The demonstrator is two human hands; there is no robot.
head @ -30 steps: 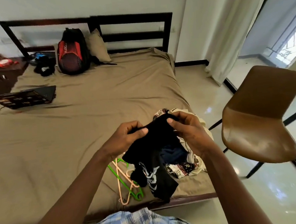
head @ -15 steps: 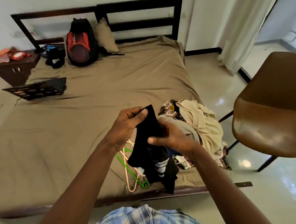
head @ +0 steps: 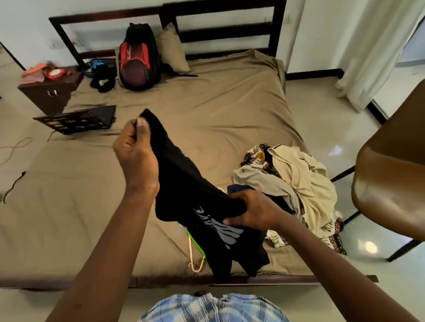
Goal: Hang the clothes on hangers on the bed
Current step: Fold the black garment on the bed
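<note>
Low in the centre, the right hand (head: 253, 212) is gripping the bunched middle of a black T-shirt (head: 180, 180). Its hem is dangling over the hangers (head: 191, 249) at the near edge of the bed (head: 216, 115), and lifting may be snagging them and dragging them off. Upper left, the left hand (head: 134, 153) is pinching a corner. The clothes pile (head: 299, 178) is lying at right. At the top, a backpack (head: 136, 63) is standing, its contents hidden.

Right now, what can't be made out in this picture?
Head view only.
The hangers lie mostly under the black garment; their number is unclear.
The black garment is bunched between the left hand and right hand; its type is unclear.
The clothes pile is tangled, its pieces uncountable.
The chair is cut off by the right edge.
</note>
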